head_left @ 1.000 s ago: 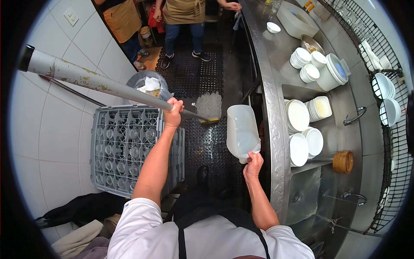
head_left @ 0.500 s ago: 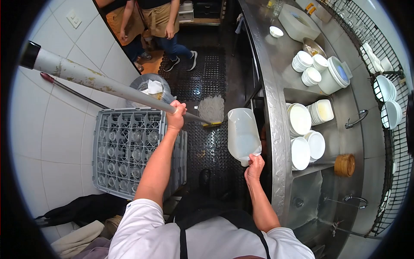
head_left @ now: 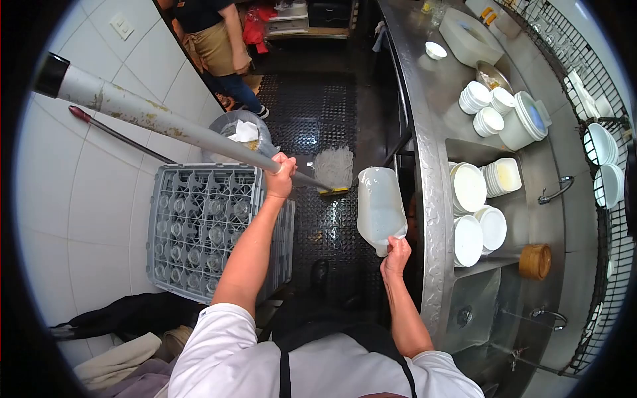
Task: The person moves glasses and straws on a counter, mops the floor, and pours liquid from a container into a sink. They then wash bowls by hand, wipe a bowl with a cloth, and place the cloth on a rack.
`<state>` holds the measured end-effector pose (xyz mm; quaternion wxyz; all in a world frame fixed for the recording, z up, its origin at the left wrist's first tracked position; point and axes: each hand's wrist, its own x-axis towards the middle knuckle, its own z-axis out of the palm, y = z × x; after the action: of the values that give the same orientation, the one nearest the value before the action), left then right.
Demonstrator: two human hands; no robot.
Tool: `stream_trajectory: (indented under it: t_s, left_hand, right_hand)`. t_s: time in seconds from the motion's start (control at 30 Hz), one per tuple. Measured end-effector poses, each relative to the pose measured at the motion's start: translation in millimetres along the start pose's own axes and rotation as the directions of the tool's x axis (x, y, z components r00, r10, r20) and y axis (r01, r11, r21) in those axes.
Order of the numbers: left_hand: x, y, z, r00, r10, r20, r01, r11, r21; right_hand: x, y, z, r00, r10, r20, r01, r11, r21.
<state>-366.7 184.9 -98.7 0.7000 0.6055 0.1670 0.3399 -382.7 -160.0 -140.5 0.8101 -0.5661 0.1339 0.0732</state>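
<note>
My left hand point(head_left: 281, 176) grips the long grey handle of a broom point(head_left: 159, 121), whose pale bristle head point(head_left: 333, 168) rests on the black rubber floor mat point(head_left: 312, 113). My right hand point(head_left: 396, 253) holds a translucent plastic jug point(head_left: 379, 205) by its neck, tipped upside down over the mat beside the steel counter. Whether liquid runs out of the jug cannot be told.
A grey glass rack point(head_left: 206, 225) stands at the left by the tiled wall, a bin point(head_left: 240, 134) behind it. The steel counter point(head_left: 428, 126) on the right holds stacked white plates point(head_left: 468, 188) and bowls point(head_left: 490, 121). A person in an apron point(head_left: 219, 40) stands far up the aisle.
The view has shifted slightly down and right. One person at the far end has left view; the other moved left. My hands keep their hold on broom and jug.
</note>
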Motion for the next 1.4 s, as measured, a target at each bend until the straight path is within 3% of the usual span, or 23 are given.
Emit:
stream_trajectory:
  t_s: [0.4,0.63,0.83,1.17,1.4]
  left_hand:
    - [9.7,-1.9,-5.7,1.0,0.025,-0.014,-0.025,1.0,0.001]
    - [14.7,-3.8,-6.7,0.999,0.016,-0.027,-0.016,1.0,0.004]
    - [17.6,-9.9,-5.6,0.997,0.069,0.03,-0.069,0.997,-0.022]
    - [10.5,-4.9,-2.1,0.999,0.043,0.02,-0.042,0.998,-0.05]
    - [9.5,-5.9,-6.7,0.999,0.049,0.013,-0.049,0.999,-0.009]
  right_hand:
    - [1.1,-3.1,15.8,0.999,0.034,-0.04,-0.033,0.999,0.011]
    - [10.0,4.9,16.5,1.0,-0.025,0.007,0.025,0.998,-0.056]
    - [30.4,22.2,28.4,1.0,0.0,-0.011,-0.001,0.995,-0.099]
    - [61.9,81.9,20.6,0.989,0.13,-0.068,-0.147,0.896,-0.419]
    - [75.3,78.1,29.1,0.998,0.037,-0.049,-0.06,0.735,-0.675]
